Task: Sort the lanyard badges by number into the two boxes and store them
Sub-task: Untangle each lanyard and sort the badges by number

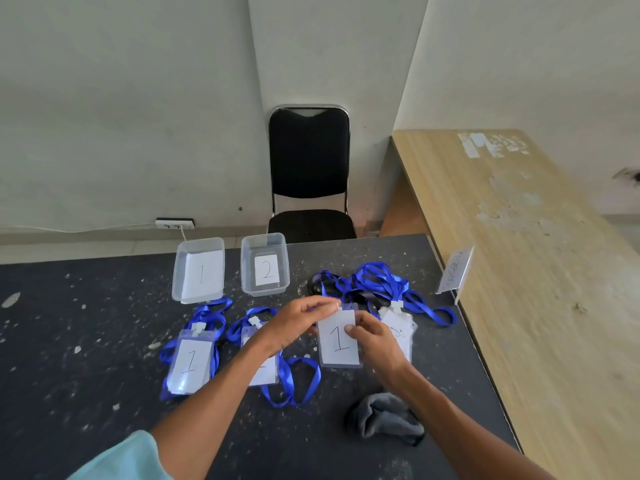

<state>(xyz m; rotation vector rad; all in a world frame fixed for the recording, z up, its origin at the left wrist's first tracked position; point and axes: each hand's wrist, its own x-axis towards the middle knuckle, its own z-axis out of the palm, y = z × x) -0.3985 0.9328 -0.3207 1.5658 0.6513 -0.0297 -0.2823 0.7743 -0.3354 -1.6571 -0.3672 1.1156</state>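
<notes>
A clear badge marked 1 (pixel 337 341) is held over the dark table (pixel 86 341). My left hand (pixel 298 323) pinches its white clip at the top, and my right hand (pixel 372 337) grips its right edge. Another badge marked 1 (pixel 190 362) lies at the left on its blue lanyard. A second badge (pixel 263 370) is partly hidden under my left forearm. More badges (pixel 398 327) lie behind my right hand beside a tangle of blue lanyards (pixel 377 285). Two clear boxes stand at the back: box 1 (pixel 199 270) and box 2 (pixel 265 265).
A crumpled grey cloth (pixel 384 419) lies near the front right. A small clear sign holder (pixel 455 270) stands at the table's right edge, next to a wooden bench top (pixel 519 237). A black chair (pixel 310 174) stands behind the table.
</notes>
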